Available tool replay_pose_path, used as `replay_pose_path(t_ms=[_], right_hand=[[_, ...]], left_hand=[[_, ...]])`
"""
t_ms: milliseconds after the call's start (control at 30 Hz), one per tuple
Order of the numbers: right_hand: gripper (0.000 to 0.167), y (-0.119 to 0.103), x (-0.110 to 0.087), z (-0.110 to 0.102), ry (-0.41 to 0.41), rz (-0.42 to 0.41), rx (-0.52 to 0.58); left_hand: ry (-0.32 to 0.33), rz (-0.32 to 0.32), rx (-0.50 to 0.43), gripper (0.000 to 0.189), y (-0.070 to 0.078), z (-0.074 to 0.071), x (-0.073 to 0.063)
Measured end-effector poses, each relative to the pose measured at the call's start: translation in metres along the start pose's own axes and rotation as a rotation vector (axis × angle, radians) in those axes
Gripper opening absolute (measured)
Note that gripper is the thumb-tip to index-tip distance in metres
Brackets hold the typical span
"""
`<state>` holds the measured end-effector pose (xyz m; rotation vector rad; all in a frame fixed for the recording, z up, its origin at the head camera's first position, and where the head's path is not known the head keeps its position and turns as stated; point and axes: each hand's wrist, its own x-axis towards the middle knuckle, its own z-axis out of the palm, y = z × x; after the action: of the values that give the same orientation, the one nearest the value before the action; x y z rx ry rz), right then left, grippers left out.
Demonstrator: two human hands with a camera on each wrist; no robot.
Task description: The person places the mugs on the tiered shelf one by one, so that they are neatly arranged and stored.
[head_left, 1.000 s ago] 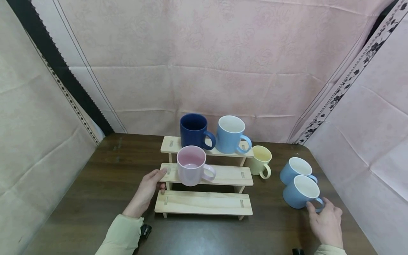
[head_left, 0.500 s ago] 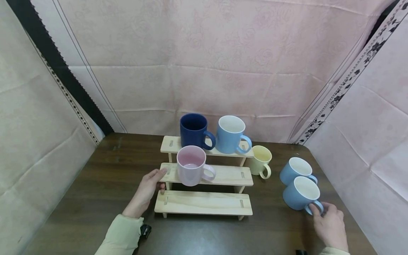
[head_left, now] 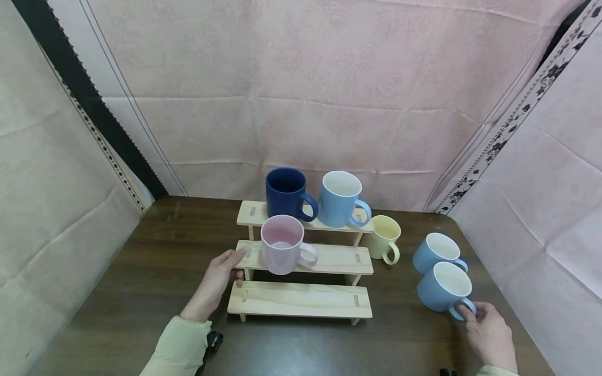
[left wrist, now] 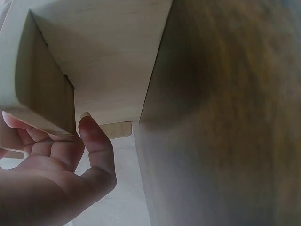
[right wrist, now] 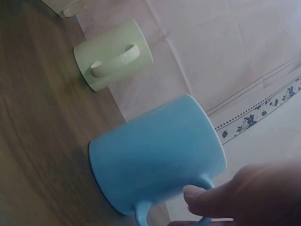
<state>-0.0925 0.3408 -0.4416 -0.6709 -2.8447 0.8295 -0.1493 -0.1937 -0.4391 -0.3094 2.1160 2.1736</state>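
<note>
At the left end of the three-tier wooden rack (head_left: pixel 301 301), my left hand (head_left: pixel 215 282) grips the middle shelf, thumb on top and fingers below. The left wrist view shows the fingers (left wrist: pixel 51 150) curled about the shelf's end. On the right side of the table, my right hand (head_left: pixel 491 333) pinches the handle of the front light blue mug (head_left: pixel 435 293). That mug stands upright, its handle (right wrist: pixel 142 213) facing my hand. Close behind it is a second light blue mug (head_left: pixel 427 254), partly hidden.
A dark blue mug (head_left: pixel 284 201) and a light blue mug (head_left: pixel 336 206) stand on the top shelf. One pale pink mug (head_left: pixel 277 256) is on the middle shelf. Beside the rack's right end stands a pale yellow mug (head_left: pixel 380 243). Fabric walls (head_left: pixel 301 130) surround the table (head_left: pixel 188 235).
The front light blue mug has turned, its handle swinging toward me. My right hand has shifted slightly nearer with its fingers on that handle. The left hand stays in place.
</note>
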Motion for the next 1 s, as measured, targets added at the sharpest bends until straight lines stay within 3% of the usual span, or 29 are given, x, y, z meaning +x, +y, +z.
replay_pose_path(t_ms=[267,1000], right_hand=[[0.047,0.003,0.0,0.0,-0.055,0.011,0.007],[0.046,-0.006,-0.011,0.007,0.06,-0.005,0.037]], left_hand=[[-0.013,0.009,-0.001,0.04,0.0,0.001,-0.001],[-0.013,0.009,-0.009,0.041,0.001,0.0,-0.002]])
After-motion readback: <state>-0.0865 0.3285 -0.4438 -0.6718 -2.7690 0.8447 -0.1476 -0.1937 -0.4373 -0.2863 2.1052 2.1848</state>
